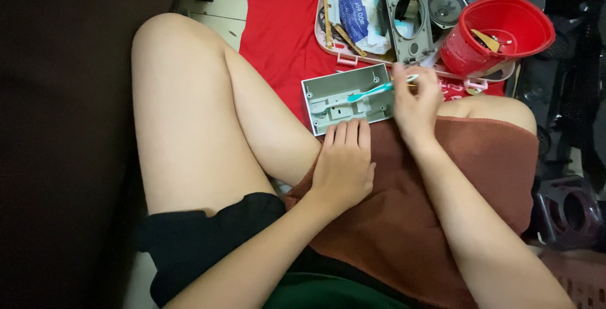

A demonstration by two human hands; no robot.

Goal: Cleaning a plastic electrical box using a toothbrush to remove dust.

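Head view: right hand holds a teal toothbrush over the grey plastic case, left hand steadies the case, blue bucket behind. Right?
One slip: the bucket is red, not blue, as the head view shows. The right hand does hold the teal toothbrush over the grey plastic case, and the left hand steadies it.

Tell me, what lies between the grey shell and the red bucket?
In the head view, the right hand with a teal toothbrush lies between grey shell and red bucket.

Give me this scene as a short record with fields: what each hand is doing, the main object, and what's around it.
left hand: flat on the brown towel, fingertips against the near edge of the grey plastic housing
right hand: holds a teal toothbrush, head over the housing
housing: open side up, on the lap
nearby: red bucket, grey panel with round opening, tray of parts, red cloth
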